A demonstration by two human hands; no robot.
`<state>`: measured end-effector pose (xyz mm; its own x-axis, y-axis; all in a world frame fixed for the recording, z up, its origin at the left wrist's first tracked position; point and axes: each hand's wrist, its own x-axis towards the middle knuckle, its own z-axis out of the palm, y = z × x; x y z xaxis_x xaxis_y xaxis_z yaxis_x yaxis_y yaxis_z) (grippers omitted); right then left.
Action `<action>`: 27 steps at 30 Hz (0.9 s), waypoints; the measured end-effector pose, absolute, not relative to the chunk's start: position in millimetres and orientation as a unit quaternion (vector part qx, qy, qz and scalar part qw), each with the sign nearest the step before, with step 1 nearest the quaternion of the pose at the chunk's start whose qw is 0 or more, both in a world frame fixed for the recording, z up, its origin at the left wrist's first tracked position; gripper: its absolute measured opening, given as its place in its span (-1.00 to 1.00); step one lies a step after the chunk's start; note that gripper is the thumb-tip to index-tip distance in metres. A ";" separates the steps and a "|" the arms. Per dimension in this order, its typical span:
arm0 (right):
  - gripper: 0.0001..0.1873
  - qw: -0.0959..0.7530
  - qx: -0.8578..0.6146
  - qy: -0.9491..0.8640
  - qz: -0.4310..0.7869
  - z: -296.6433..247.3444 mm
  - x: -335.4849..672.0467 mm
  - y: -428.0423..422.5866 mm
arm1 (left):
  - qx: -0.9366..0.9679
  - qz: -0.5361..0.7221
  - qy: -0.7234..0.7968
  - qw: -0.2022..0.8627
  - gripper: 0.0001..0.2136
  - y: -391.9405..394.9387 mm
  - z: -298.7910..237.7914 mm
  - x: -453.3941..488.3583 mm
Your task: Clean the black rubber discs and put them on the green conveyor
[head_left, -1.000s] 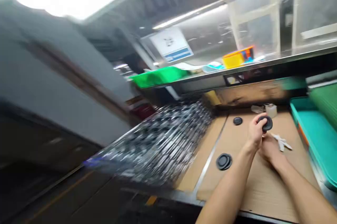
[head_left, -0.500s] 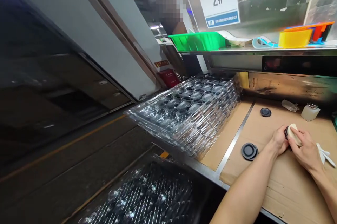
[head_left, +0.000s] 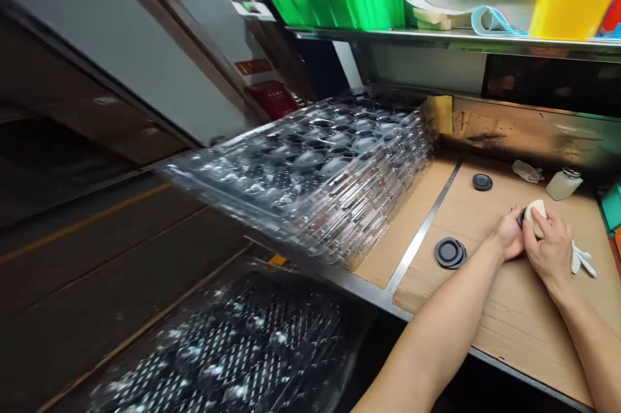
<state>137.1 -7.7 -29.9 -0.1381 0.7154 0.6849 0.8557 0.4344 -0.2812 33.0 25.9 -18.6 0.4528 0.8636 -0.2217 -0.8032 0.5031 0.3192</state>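
My left hand [head_left: 510,235] is closed around a small black part [head_left: 521,217], most of which is hidden by the fingers. Against that part my right hand [head_left: 549,246] presses a cream-coloured sponge pad [head_left: 535,213], gripped between thumb and fingers. Both hands are held together over the cardboard-covered bench [head_left: 514,329]. To the left of my forearm lies a round black cap-like piece [head_left: 450,252], with another edge showing beneath it. A second round black piece [head_left: 482,182] rests farther back.
Stacked clear plastic trays [head_left: 310,173] with round pockets stand on the bench's left; more trays [head_left: 233,348] sit lower down. A white bottle [head_left: 564,184], crumpled plastic [head_left: 528,171] and a white glove [head_left: 582,260] lie nearby. A shelf above carries a green bin [head_left: 334,2].
The camera view has tilted downward and shifted, so the shelf sits higher in the picture. Both hands still hold the black part and sponge pad together, nearly in the same place over the bench.
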 end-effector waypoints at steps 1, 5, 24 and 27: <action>-0.59 0.387 -0.524 -0.753 -0.090 -28.8 135.1 -9.1 | 0.078 0.492 0.179 0.849 -0.54 25.3 -18.3 32.0; -0.57 0.335 -0.526 -0.778 -0.075 -23.4 128.7 -10.1 | 0.078 0.509 0.175 0.839 -0.60 24.0 -19.0 29.6; -0.54 0.298 -0.564 -0.769 -0.030 -19.4 131.5 -8.9 | 0.085 0.530 0.218 0.815 -0.61 26.8 -25.6 28.0; -0.56 0.285 -0.549 -0.786 -0.024 -20.3 130.9 -12.1 | 0.084 0.529 0.217 0.816 -0.61 27.2 -27.2 28.7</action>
